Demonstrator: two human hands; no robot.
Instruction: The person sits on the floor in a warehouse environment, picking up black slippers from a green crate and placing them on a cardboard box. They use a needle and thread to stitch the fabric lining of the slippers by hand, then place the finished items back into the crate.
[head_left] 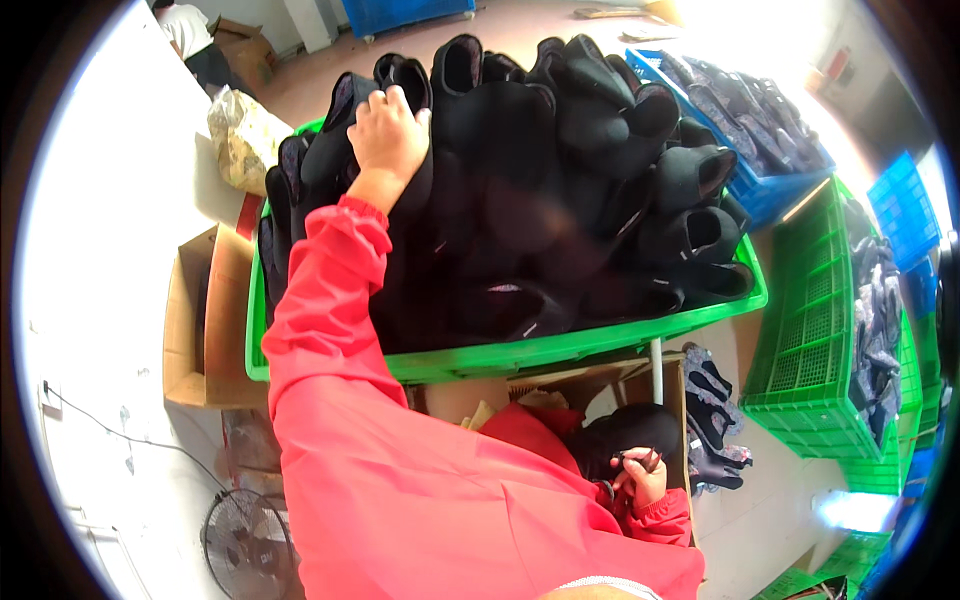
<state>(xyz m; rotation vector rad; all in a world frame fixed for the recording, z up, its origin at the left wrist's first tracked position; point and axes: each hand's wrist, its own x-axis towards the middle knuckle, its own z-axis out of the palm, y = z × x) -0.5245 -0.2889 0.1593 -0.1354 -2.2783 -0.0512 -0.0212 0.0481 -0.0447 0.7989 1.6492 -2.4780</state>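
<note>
A green crate (520, 352) in front of me is heaped with black slip-on bootie-like shoes (590, 115), their openings facing various ways. On the far left of the heap, my left hand (388, 135) has its fingers curled over the top of a black shoe (408, 78). Lower right, close to my body, my right hand (643, 478) is closed around a small dark tool (651, 460) that looks like scissors or snips; its full shape is partly hidden by the fingers. Red sleeves cover both arms.
Blue (775, 190) and green (800, 330) crates of patterned dark pieces stand at the right. More dark pieces (712, 420) lie below the main crate. On the left are a cardboard box (225, 320), a fan (247, 545) and a pale sack (245, 140). Another person (188, 35) is at upper left.
</note>
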